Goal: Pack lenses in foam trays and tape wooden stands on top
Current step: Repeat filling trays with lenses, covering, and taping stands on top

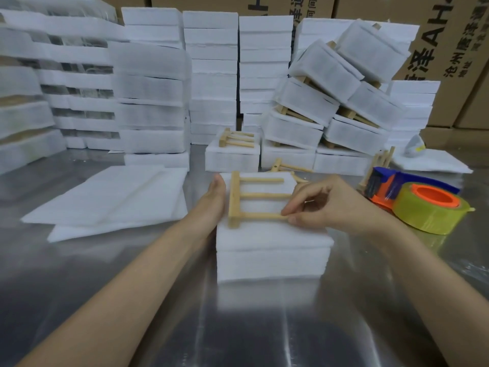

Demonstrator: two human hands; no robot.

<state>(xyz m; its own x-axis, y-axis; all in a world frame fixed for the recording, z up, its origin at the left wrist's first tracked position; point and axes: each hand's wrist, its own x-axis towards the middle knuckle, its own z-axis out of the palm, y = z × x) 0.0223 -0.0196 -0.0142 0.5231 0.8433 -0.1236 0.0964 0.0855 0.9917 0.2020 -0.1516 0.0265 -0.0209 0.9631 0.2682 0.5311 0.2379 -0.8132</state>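
The wooden stand (235,200) lay flat atop the foam tray (272,242), mid-table (105,274). My R hand (330,205) pinched its nearest dowel btwn thumb & fingers; L hand (214,200) pressed straight-fingered against the tray's left side. Tape dispenser (412,197) sat near, on the right.

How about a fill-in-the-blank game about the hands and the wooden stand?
The wooden stand lies on a white ____ block.
The stand has ____ thin rods.
The right hand pinches one rod; the left hand touches the block's ____ side.
The tape roll has an ____ core.
Missing words: foam, three, left, orange.
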